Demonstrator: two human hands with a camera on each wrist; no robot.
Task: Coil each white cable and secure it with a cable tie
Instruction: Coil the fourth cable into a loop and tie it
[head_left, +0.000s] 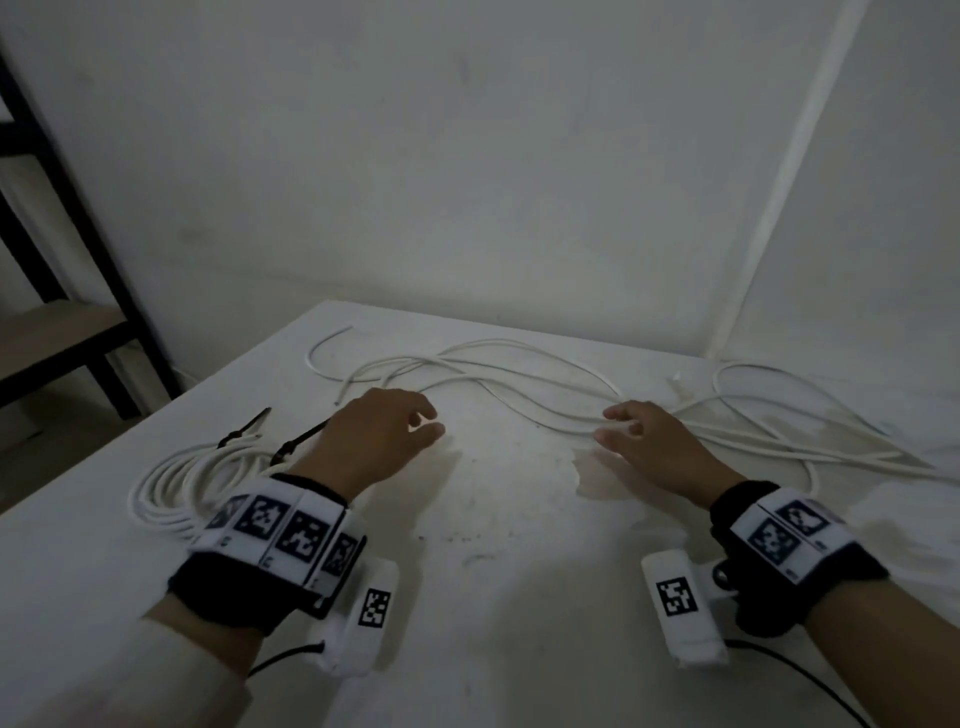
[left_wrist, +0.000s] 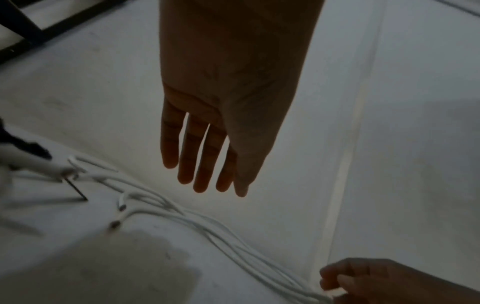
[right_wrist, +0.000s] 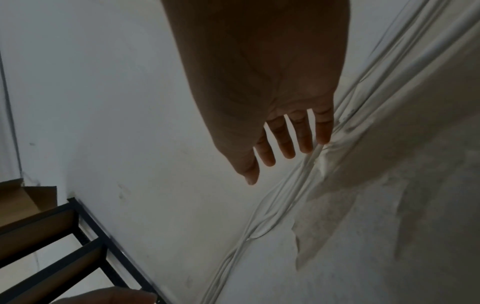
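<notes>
While the right hand (head_left: 660, 447) pinches the loose cable (head_left: 519, 364) running along the desk's far edge, the left hand (head_left: 374, 441) hovers slack-fingered nearby.

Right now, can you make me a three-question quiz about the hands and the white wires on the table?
1. Where is the coiled cable?
A. beside the left hand
B. under the right hand
C. on the shelf

2. What colour are the ties on the coiled cable?
A. red
B. black
C. yellow

3. What is the left hand doing?
A. gripping a cable
B. making a fist
C. holding nothing, fingers relaxed

Answers:
1 A, the coil lies on the table just left of that hand.
2 B, the cable ties look dark black against the white.
3 C, the left wrist view shows straight fingers above the loose cables.
</notes>
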